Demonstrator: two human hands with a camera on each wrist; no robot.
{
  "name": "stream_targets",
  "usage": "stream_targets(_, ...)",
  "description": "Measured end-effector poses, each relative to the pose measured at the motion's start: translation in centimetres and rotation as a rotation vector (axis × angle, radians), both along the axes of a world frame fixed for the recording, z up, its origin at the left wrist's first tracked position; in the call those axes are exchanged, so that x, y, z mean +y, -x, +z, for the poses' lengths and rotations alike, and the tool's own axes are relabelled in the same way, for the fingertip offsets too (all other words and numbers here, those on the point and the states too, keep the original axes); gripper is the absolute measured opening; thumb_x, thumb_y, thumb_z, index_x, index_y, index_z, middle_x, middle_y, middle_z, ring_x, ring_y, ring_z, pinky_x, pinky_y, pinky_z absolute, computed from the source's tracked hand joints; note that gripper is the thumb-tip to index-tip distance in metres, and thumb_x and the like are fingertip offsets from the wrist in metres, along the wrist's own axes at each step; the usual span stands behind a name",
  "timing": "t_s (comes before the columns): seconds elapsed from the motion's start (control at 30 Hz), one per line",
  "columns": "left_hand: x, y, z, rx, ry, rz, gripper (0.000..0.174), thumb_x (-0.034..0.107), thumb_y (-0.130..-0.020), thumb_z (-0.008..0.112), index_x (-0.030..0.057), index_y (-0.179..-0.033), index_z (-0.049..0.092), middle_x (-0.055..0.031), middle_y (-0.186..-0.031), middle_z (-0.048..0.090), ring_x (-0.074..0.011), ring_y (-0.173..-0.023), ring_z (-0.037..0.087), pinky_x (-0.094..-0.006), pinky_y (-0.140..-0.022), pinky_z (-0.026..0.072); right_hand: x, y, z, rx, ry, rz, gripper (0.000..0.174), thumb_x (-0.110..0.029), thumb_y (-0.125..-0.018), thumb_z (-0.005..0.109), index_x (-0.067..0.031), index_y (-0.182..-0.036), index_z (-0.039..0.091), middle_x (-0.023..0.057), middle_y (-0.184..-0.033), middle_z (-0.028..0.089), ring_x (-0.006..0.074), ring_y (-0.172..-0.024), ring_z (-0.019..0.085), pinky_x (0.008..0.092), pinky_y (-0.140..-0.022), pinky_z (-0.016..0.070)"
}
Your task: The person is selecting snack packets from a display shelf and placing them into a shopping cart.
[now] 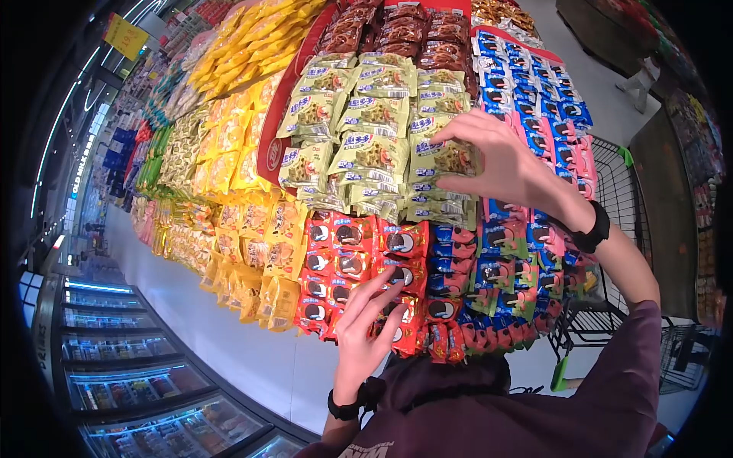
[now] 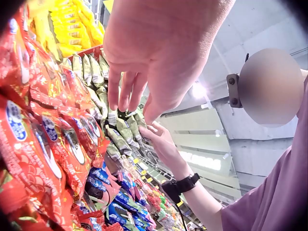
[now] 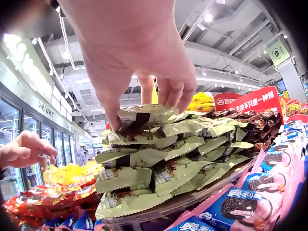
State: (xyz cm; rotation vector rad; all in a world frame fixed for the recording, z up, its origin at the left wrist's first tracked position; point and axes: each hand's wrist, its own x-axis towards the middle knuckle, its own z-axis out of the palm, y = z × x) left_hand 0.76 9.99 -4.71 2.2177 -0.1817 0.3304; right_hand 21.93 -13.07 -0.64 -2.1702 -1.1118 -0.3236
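Observation:
My right hand (image 1: pixel 508 160) reaches over the right side of a stack of green cookie packets (image 1: pixel 374 114). In the right wrist view, its thumb and fingers curl round the ends of a green cookie packet (image 3: pixel 151 115) on top of the pile. Lower down, my left hand (image 1: pixel 363 336) hovers over red cookie packets (image 1: pixel 347 233), its fingers spread and loosely bent with nothing in them. The left wrist view shows that hand's fingers (image 2: pixel 127 91) hanging relaxed beside the red packets.
Blue and pink cookie packets (image 1: pixel 500 91) line the right side of the display, and yellow packets (image 1: pixel 229 145) the left. Brown packets (image 1: pixel 401 34) lie behind the green ones. A wire shopping cart (image 1: pixel 622 183) stands at right. Glass-doored coolers (image 1: pixel 145 382) run along the left.

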Motion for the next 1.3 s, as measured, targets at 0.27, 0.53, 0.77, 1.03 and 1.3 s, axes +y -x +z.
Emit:
stream_targets(0.27, -1.1, -1.3, 1.3, -0.037, -0.044, -0.045, 0.035, -0.003, -0.077, 0.074, -0.0006, -0.111, 0.071, -0.0151, -0.124, 0.067, -0.0270, -0.109, 0.066, -0.0379, -0.094, 0.0500, 1.0, 0.1, -1.3, -0.041, -0.064, -0.014, 0.045, -0.032, -0.076, 0.082, -0.0046, -0.107, 0.064, 0.0102, -0.103, 0.064, 0.0295, -0.101, 0.057, 0.0401, -0.092, 0.0451)
stream_targets(0.53, 2.3, -4.1, 7.4, -0.160, -0.236, 0.051, 0.019, -0.003, -0.083, 0.071, 0.0000, -0.102, 0.071, -0.0127, -0.101, 0.072, -0.0208, -0.087, 0.070, -0.0302, -0.075, 0.0547, -4.4, -0.3, -0.8, 0.627, -0.326, -0.244, 0.030, -0.030, -0.093, 0.068, 0.0001, -0.097, 0.065, 0.0025, -0.071, 0.063, 0.0073, -0.059, 0.052, 0.0251, -0.056, 0.0453)
stream_targets(0.77, 0.8, -14.3, 11.5, 0.019, -0.267, -0.159, 0.016, 0.013, -0.092, 0.068, 0.0005, -0.102, 0.072, -0.0038, -0.092, 0.072, -0.0072, -0.073, 0.063, -0.0231, -0.067, 0.0490, -3.6, -0.3, -0.8, 1.056, -0.326, -0.230, 0.035, -0.040, -0.094, 0.066, -0.0053, -0.092, 0.067, -0.0006, -0.071, 0.063, 0.0034, -0.054, 0.054, 0.0190, -0.048, 0.0405)
stream_targets(1.03, -0.8, -19.8, 9.5, -0.018, -0.490, -0.364, 0.019, 0.015, -0.088, 0.073, 0.0005, -0.099, 0.071, -0.0048, -0.089, 0.073, -0.0091, -0.069, 0.064, -0.0259, -0.061, 0.0504, -3.1, -1.7, -2.4, 1.125, -0.284, -0.183, 0.038, -0.043, -0.086, 0.075, -0.0061, -0.087, 0.065, -0.0020, -0.072, 0.061, 0.0042, -0.059, 0.054, 0.0210, -0.052, 0.0421)
stream_targets(1.3, 0.0, -21.5, 9.0, -0.045, -0.542, -0.379, 0.017, 0.013, -0.093, 0.067, 0.0037, -0.106, 0.071, -0.0042, -0.080, 0.069, -0.0076, -0.064, 0.061, -0.0253, -0.058, 0.0479, -3.2, -0.1, -1.7, 0.967, -0.475, -0.045, 0.029, -0.031, -0.092, 0.072, -0.0080, -0.102, 0.059, 0.0004, -0.082, 0.066, 0.0081, -0.074, 0.064, 0.0229, -0.061, 0.0475)
